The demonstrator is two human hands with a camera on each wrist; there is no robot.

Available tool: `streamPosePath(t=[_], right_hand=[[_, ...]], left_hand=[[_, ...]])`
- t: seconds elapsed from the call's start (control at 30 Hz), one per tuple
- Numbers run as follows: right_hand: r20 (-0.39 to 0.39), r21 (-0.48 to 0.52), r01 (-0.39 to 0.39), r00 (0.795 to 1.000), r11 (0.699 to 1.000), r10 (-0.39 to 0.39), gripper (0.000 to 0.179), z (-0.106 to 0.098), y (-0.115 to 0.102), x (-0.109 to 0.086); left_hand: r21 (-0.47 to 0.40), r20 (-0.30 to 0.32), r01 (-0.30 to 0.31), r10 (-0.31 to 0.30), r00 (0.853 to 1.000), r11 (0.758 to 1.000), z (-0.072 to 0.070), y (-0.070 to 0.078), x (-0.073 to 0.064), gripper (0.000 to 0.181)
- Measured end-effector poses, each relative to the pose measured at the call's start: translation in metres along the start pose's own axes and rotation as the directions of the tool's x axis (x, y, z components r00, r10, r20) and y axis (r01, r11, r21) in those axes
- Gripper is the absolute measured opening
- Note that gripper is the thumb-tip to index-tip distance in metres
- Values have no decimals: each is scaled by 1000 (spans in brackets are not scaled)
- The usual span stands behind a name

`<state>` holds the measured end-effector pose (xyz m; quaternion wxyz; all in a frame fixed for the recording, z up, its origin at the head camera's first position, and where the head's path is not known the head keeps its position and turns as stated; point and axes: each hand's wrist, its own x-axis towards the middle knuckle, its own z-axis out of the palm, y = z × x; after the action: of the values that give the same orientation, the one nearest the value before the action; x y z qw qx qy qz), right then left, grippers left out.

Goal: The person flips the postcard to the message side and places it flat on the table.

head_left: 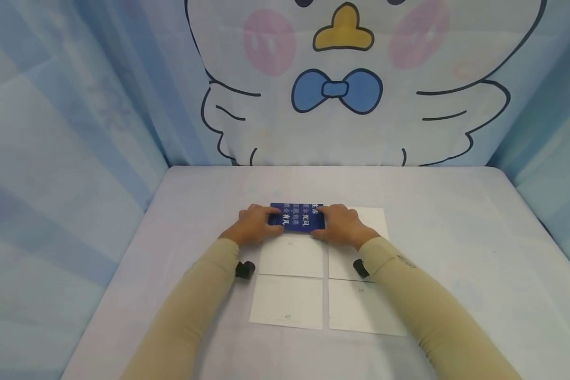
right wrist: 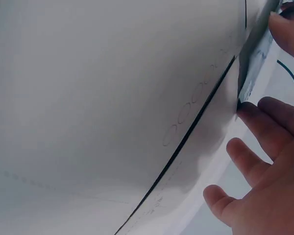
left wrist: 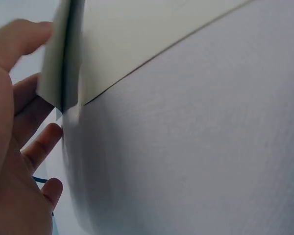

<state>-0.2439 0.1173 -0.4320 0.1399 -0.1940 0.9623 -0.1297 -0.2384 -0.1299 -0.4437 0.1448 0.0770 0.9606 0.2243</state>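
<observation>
A dark blue postcard [head_left: 296, 224] with white Chinese characters spans the space between both hands, over the upper end of the left column of white cards. My left hand [head_left: 250, 226] pinches its left end between thumb and fingers; the left wrist view shows the pale edge of the card [left wrist: 53, 63] there, with the lower fingers spread loose. At the right end, my right hand [head_left: 343, 226] grips it the same way, and in the right wrist view its other fingers [right wrist: 252, 161] extend below the card [right wrist: 255, 63].
Several white postcards lie blank side up in two columns, among them a lower left one [head_left: 287, 301] and a lower right one [head_left: 363, 303]. Rows of printed circles show in the right wrist view. The white table [head_left: 475, 237] ends at a cartoon curtain [head_left: 275, 126].
</observation>
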Motion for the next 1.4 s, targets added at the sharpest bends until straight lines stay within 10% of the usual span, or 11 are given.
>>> streamPosePath(t=[0.2, 0.5, 0.7, 0.97, 1.13, 1.4], right_hand=[[-55, 15, 26, 998, 1000, -25, 56, -2, -3, 0], [-139, 101, 8, 990, 995, 6, 35, -2, -3, 0], [-220, 241, 17, 975, 970, 37, 33, -6, -2, -5], [-401, 452, 80, 908, 889, 123, 32, -12, -7, -11], [-417, 437, 81, 901, 896, 122, 25, -9, -7, -11], [-297, 367, 38, 952, 929, 78, 48, 0, -5, -7]], left_hand=[[-67, -43, -11, 8, 999, 998, -4, -1, -1, 48], [206, -170, -102, 138, 976, 973, -5, 7, -4, 44], [-59, -358, -82, 56, 932, 995, -3, 5, -10, 47], [-318, -510, -187, -1, 860, 929, -4, 10, -12, 36], [-356, -500, -195, -11, 866, 914, -3, 13, -9, 32], [-217, -357, -98, 15, 934, 971, 6, 10, -7, 46]])
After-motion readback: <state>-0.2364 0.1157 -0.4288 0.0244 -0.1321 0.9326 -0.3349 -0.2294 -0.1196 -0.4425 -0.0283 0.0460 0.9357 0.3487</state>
